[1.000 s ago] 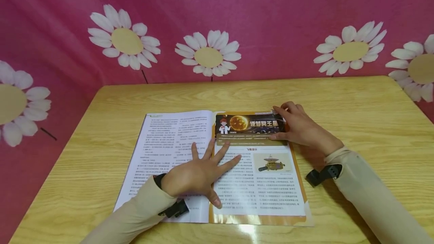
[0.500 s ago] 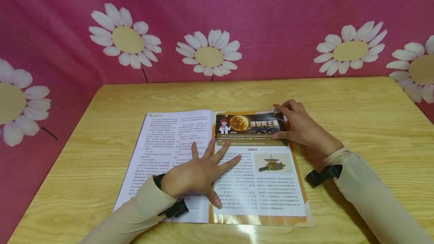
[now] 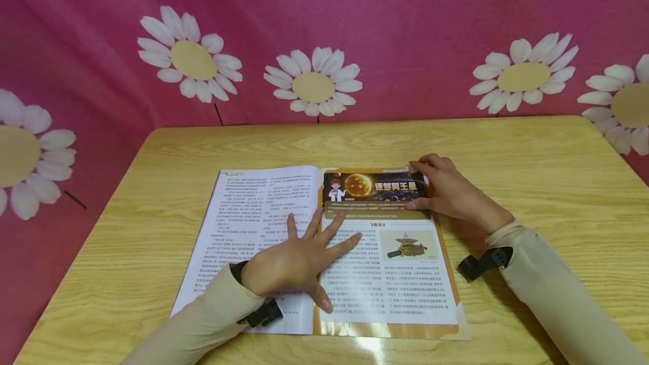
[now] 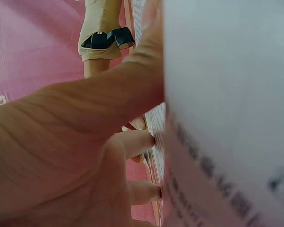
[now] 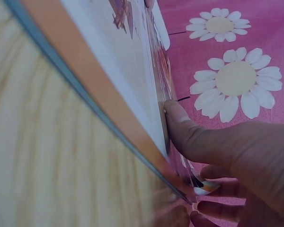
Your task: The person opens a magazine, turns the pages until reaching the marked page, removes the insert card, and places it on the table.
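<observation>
An open magazine (image 3: 416, 292) lies on the wooden table, its print upside down in the head view. My left hand (image 3: 289, 263) rests across its middle fold with fingers and thumb spread wide; in the left wrist view the fingertips (image 4: 144, 139) meet the paper. At the far right corner of the right-hand page, my right hand (image 3: 451, 190) has its thumb on the printed face and its index finger at the corner. The right wrist view shows the thumb (image 5: 180, 116) on the page and the other fingers curled at the edge, where a page corner (image 5: 206, 188) bends up.
The wooden table (image 3: 532, 168) extends around the magazine on all sides. Behind it hangs a pink cloth (image 3: 405, 16) with large white daisies. A black strap device (image 3: 484, 263) sits on the right wrist, another (image 3: 261, 313) on the left.
The head view has shifted very slightly. Both hands and the magazine stay in place.
</observation>
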`<state>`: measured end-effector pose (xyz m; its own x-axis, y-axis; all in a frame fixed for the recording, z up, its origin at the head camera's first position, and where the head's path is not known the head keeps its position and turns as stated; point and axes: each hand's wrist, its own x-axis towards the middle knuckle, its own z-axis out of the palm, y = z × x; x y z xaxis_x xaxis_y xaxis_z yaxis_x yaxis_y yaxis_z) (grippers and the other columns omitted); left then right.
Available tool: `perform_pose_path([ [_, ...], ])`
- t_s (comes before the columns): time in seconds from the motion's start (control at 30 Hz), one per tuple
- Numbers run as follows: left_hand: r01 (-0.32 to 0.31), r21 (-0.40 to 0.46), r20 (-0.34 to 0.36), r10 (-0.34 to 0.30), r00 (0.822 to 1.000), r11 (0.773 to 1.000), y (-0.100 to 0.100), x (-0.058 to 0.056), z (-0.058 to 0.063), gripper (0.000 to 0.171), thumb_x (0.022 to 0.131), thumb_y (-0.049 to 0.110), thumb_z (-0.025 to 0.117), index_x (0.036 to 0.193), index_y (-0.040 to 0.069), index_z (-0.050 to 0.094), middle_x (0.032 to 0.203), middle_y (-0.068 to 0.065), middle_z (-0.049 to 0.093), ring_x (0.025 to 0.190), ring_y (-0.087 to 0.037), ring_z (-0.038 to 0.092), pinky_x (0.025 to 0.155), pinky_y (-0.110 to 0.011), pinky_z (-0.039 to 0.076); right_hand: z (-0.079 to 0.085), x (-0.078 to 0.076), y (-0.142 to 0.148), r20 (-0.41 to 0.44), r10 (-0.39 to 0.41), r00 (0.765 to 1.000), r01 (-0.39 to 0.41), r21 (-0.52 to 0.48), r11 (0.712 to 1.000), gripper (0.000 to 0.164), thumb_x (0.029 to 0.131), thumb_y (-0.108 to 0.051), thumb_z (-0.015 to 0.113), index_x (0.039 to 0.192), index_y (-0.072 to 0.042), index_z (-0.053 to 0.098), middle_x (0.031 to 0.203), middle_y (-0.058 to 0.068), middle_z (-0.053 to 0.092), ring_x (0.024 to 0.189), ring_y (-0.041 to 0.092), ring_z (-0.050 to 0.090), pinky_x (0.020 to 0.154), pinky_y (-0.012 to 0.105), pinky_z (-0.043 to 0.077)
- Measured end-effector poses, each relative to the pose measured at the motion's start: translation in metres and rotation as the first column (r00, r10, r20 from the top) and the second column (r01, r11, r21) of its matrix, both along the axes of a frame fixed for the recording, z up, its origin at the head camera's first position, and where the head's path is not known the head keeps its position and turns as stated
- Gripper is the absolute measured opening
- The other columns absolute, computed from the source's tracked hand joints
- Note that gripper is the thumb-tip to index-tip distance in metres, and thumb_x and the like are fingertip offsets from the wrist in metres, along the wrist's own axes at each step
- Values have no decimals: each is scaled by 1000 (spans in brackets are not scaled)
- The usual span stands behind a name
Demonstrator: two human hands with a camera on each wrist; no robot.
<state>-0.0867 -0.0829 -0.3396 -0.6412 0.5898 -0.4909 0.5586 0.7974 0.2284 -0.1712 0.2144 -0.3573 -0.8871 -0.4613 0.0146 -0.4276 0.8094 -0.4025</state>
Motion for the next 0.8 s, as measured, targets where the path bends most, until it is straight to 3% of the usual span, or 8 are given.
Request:
perform_pose_path([
  [0.5, 4, 18, -19, -3, 1000, 1000, -1, 0, -1, 120, 60, 52, 81, 156, 35, 11, 162, -3, -11, 144, -39, -15, 103, -74, -4, -1, -1, 0, -75, 8, 997, -7, 12, 1000, 82, 76, -31, 84, 137, 9, 46, 123, 22, 43, 110, 39, 39, 92, 54, 37],
  [0.8, -5, 20, -12, 5, 1000, 1000, -1, 1, -1, 120, 59, 53, 82, 156, 35, 12, 162, -3, -10, 144, -39, -14, 103, -74, -4, -4, -1, 1, -33, 8, 999, -8, -6, 1000, 78, 77, -30, 83, 136, 8, 47, 127, 25, 44, 116, 42, 39, 97, 57, 35],
])
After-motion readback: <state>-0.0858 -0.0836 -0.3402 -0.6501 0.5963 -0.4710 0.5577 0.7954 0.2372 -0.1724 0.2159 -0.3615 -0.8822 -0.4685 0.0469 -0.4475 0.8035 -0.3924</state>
